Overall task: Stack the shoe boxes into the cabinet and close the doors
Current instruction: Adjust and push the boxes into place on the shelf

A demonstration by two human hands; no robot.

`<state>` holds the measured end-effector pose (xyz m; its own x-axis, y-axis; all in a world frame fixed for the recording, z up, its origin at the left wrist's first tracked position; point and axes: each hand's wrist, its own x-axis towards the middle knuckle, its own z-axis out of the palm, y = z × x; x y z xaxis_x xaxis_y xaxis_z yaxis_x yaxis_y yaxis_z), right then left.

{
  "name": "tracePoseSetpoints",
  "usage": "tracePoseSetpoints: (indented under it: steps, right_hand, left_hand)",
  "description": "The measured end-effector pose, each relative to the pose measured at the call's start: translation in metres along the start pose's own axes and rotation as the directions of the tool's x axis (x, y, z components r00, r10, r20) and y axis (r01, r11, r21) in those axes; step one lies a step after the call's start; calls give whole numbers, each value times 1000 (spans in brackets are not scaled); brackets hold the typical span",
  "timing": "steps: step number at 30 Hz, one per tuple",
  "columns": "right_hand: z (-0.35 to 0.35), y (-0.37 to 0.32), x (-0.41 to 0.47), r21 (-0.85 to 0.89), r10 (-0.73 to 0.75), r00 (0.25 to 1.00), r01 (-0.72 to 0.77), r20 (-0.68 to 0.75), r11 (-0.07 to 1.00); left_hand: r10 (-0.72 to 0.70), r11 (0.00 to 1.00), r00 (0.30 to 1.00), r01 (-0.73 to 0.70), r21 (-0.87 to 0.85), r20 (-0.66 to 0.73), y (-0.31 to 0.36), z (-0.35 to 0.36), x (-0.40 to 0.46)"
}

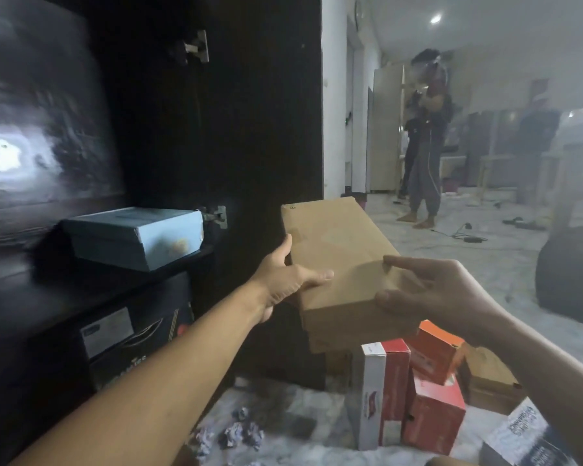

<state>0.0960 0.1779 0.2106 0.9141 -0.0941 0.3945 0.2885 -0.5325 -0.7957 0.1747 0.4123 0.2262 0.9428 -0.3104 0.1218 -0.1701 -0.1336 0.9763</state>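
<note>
I hold a long plain brown cardboard shoe box (340,250) in the air in front of the dark cabinet (169,136). My left hand (290,274) grips its left edge, thumb on the lid. My right hand (428,290) grips its near right corner. A light blue shoe box (138,237) lies on the cabinet shelf (48,290). Below the shelf sits a black box with a white label (132,341). The cabinet door (266,112) stands open behind the brown box.
Several red, orange and white shoe boxes (414,391) stand on the floor at my lower right, with a brown box (488,381) and a black-and-white box (525,435). Crumpled paper (236,432) lies on the floor. A person (424,139) stands further back. A dark round object (572,274) sits at right.
</note>
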Motion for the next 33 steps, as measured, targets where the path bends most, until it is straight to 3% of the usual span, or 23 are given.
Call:
tracePoseSetpoints:
  steps: [10, 16, 25, 29, 33]
  right_hand:
    - [55, -63, 75, 12, -161, 973, 161, 166, 987]
    - [94, -94, 132, -7, -253, 948, 260, 191, 966]
    - [167, -117, 218, 97, -359, 904, 345, 234, 933]
    - [208, -119, 252, 141, -356, 918, 334, 177, 932]
    - [250, -128, 275, 99, -260, 964, 264, -52, 959]
  left_hand:
    - [34, 997, 970, -16, 75, -240, 38, -92, 3]
    - [39, 999, 923, -39, 8, -384, 46, -137, 22]
    - [17, 994, 824, 48, 100, -566, 50, -212, 58]
    - [-8, 994, 789, 73, 81, -615, 47, -234, 71]
    - [6, 996, 776, 54, 75, -630, 35, -246, 89]
